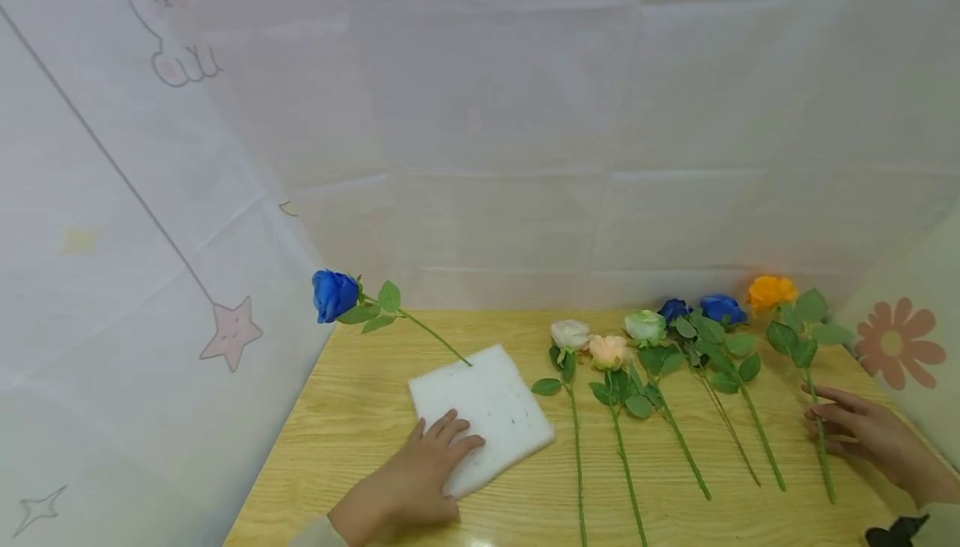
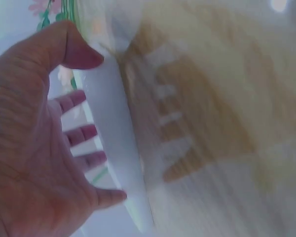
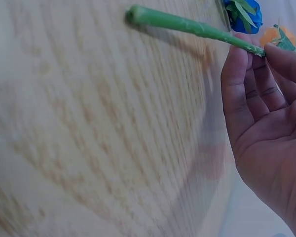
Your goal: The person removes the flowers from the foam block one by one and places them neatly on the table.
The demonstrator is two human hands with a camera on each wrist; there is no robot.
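Note:
My left hand (image 1: pixel 426 468) rests with spread fingers on the near-left part of a white foam block (image 1: pixel 504 414). The left wrist view shows the thumb and fingers at the edge of the foam (image 2: pixel 111 123). An artificial blue rose (image 1: pixel 335 295) leans out from the foam's far side, its bloom up to the left. At the right, my right hand (image 1: pixel 870 439) pinches the stem of an orange rose (image 1: pixel 772 290) between thumb and fingers. In the right wrist view, the green stem (image 3: pixel 187 25) sticks out past the fingertips, its cut end just off the wood.
Between the hands lie several more artificial roses: a white one (image 1: pixel 571 335), a peach one (image 1: pixel 609 352), a pale green one (image 1: pixel 646 327) and two blue ones (image 1: pixel 722 308). The wooden table (image 1: pixel 352 414) meets a pale printed cloth (image 1: pixel 480 138) behind and at the sides.

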